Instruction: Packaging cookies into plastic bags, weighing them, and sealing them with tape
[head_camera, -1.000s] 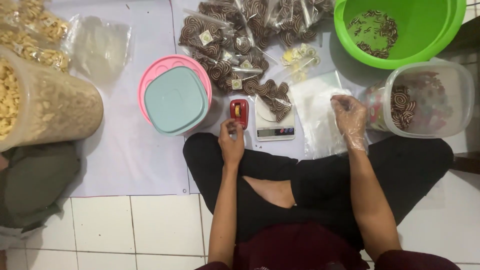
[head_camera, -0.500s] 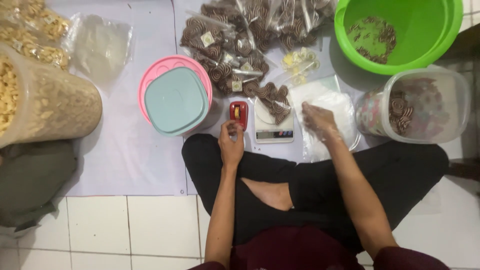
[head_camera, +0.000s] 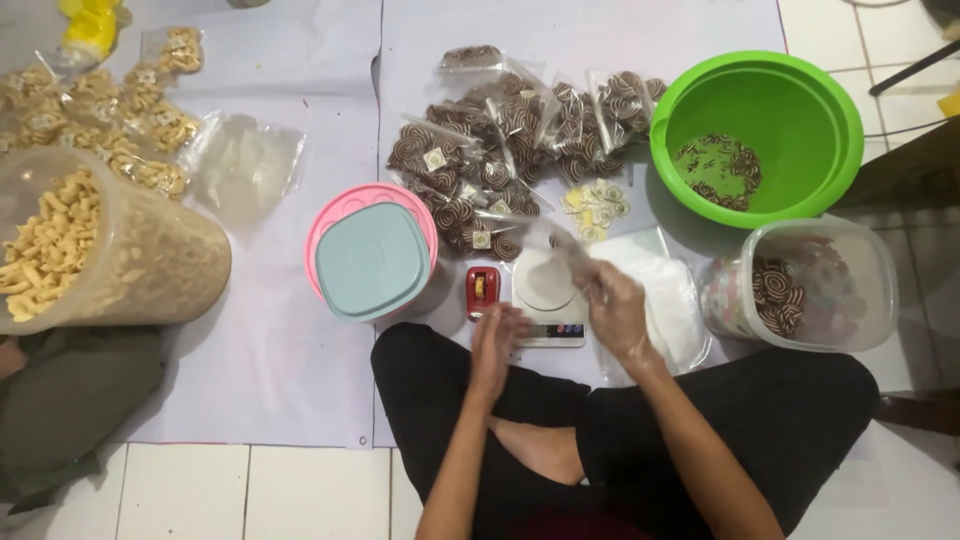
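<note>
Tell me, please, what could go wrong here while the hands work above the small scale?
1. The clear container of swirl cookies lies on its side, mouth toward the right hand; cookies may spill out.
2. The red tape dispenser sits close to the left hand and could get knocked.
3. Both hands hover over the scale; touching it may upset the weighing.

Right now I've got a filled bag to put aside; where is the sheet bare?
Bare sheet lies left of the pink container, below the yellow-snack jar. Crowded: bagged swirl cookies, scale, both hands, green bowl.
</note>
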